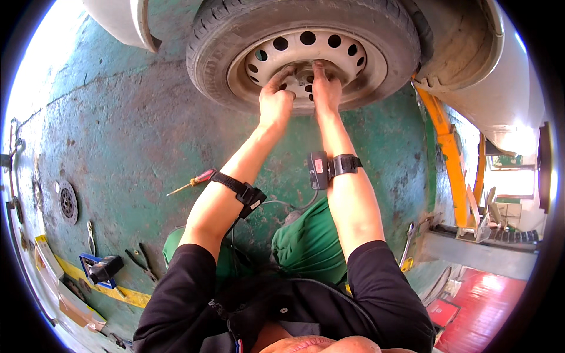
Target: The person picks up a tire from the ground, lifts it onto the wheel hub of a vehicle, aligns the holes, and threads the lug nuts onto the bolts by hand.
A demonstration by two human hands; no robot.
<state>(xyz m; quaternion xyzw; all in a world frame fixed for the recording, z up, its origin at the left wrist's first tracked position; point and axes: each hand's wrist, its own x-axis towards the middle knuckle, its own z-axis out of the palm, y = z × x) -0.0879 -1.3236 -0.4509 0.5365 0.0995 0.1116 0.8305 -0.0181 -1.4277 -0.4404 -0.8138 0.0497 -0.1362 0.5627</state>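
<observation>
Left hand (278, 100) and right hand (326, 91) meet at the centre of the wheel (294, 56), fingers partly extended and thumb sides facing each other; we cannot tell whether the fingertips close on a fastener or merely press against the hub, since the fingers hide much of it. We find the wheel at the top of the view, ahead of the knees and between pale body panels, its upper edge cut off. Its rim is cream-coloured, dulled by brownish grime and pierced by a ring of rounded holes; the tyre (215, 56) is grey and dusty, with tread showing along the outer edge. Both forearms bear black straps with small boxes, joined to a cable. On the worn green floor (135, 129) we note, near the left forearm, a screwdriver (205, 176) with a red handle; farther left, a round perforated disc (67, 202), pliers (90, 237), dark-handled pliers (142, 262) and a blue tray (88, 262) bearing a black object. To the right stand an orange support (448, 147) beneath the bodywork and, near the right elbow, a wrench (407, 242).
</observation>
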